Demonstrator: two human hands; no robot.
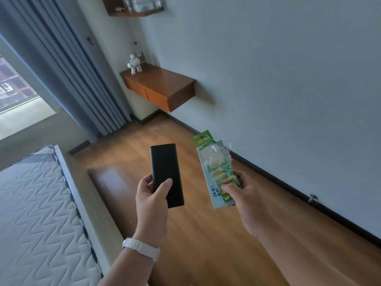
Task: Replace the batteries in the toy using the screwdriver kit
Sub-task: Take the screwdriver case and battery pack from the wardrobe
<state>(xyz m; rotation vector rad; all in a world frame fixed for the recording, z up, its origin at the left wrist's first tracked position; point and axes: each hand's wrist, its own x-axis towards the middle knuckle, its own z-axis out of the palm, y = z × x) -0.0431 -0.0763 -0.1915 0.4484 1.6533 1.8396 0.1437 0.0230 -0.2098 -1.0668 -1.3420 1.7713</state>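
My left hand grips a flat black rectangular case, held upright in front of me; its lid is closed. My right hand holds a green and blue pack of batteries with a torn clear wrapper; several green and gold cells show inside. A small white toy robot stands far off on a wall-mounted wooden shelf in the room's corner. Both hands hang above the wooden floor, well short of the shelf.
A mattress on a bed frame fills the lower left. Grey curtains hang beside a window at left. A grey wall with dark skirting runs along the right. A higher shelf holds bottles.
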